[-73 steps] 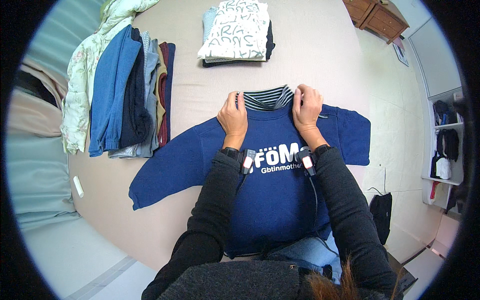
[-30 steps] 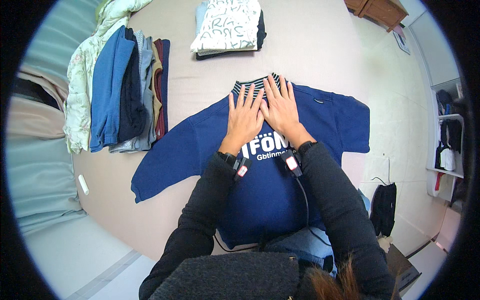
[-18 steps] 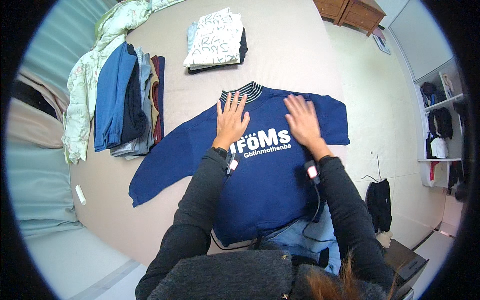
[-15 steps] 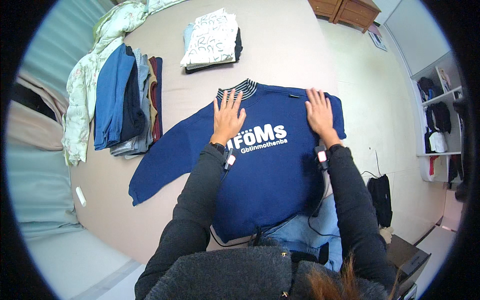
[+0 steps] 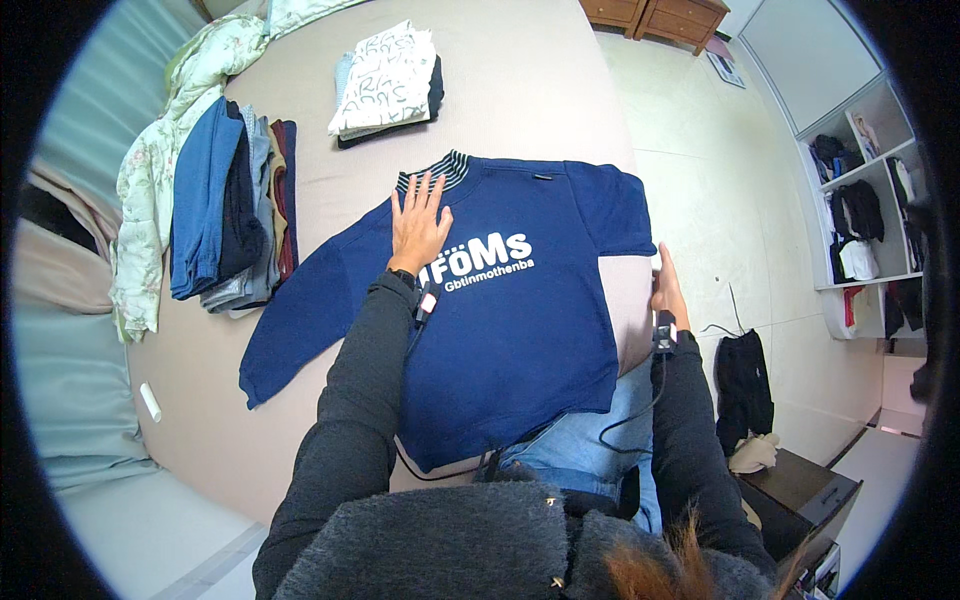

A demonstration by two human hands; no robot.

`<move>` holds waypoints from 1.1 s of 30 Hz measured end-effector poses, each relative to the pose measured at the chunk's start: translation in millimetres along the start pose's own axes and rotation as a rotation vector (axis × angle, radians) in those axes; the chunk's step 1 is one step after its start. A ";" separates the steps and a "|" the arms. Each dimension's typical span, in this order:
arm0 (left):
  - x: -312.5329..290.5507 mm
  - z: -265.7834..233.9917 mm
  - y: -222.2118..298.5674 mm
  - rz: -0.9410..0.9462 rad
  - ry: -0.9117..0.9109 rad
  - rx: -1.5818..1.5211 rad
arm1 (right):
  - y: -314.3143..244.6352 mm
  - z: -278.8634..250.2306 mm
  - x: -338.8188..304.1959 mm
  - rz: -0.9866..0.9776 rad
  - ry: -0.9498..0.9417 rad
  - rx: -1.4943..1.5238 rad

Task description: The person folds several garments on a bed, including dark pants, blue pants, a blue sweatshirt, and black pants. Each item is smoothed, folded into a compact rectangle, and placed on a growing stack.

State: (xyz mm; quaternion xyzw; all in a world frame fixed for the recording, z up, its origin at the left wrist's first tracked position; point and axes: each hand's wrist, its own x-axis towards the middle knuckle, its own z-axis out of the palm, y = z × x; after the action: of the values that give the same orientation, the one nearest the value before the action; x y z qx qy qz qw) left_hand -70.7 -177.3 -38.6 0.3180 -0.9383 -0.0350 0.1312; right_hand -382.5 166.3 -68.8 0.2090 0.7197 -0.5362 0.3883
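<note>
A navy blue sweatshirt [image 5: 510, 350] with a striped collar and white lettering on its chest lies spread out, front up. My left hand [image 5: 420, 230] rests flat on it just below the collar, fingers spread. Its left-side sleeve [image 5: 300, 320] stretches out toward the lower left. The right-side sleeve [image 5: 620, 215] hangs out to the bed's edge, where my right hand [image 5: 670, 290] is beside the cuff. That hand shows edge-on with its fingers stretched out, and nothing is seen in its grip. Whether it touches the cuff is hard to make out.
Folded trousers [image 5: 205, 200] in several colours lie in a row at the left, beside a floral quilted garment [image 5: 140, 230]. A stack of folded clothes [image 5: 385, 85] sits at the back. A small white cylinder [image 5: 150, 402] lies near the left edge. Cables run from both wrists.
My right hand has left the sweatshirt's shoulder and moved down and right to the sleeve cuff. My left hand stays by the collar. The whole view has shifted slightly.
</note>
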 end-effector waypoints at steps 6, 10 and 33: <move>0.4 -10.3 -1.6 0.007 -0.075 0.018 | -26.4 -7.8 57.2 -0.382 -0.363 0.715; 2.8 -27.1 32.6 -0.064 -0.015 0.239 | -31.8 -26.2 48.2 -0.455 -0.339 1.204; 13.6 33.4 211.5 0.071 0.013 -0.151 | -105.3 -70.7 12.0 -0.333 -0.345 1.185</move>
State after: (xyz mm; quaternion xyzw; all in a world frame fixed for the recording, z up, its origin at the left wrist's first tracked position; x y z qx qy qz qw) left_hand -214.3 -17.9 -36.2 0.2738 -0.9429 -0.0988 0.1619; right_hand -489.1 195.4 -5.2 0.1842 0.2509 -0.9224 0.2285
